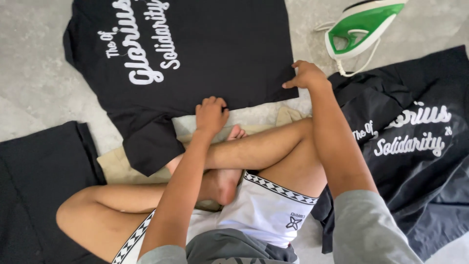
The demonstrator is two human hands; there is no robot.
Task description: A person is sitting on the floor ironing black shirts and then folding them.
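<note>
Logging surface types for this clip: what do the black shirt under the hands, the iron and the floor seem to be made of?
Black shirt: soft matte knit, likely cotton; it creases and lies limp, both hands on its hem. Iron: glossy green and white moulded plastic shell, white cord. Floor: grey mottled hard surface, probably stone tile or polished concrete.

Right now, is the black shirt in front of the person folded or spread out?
Spread out: the black shirt lies flat on the floor, one sleeve showing, with both hands at its near edge.

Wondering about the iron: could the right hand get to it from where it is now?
Probably yes: the right hand rests on the black shirt's edge, with only bare floor between it and the green iron.
</note>
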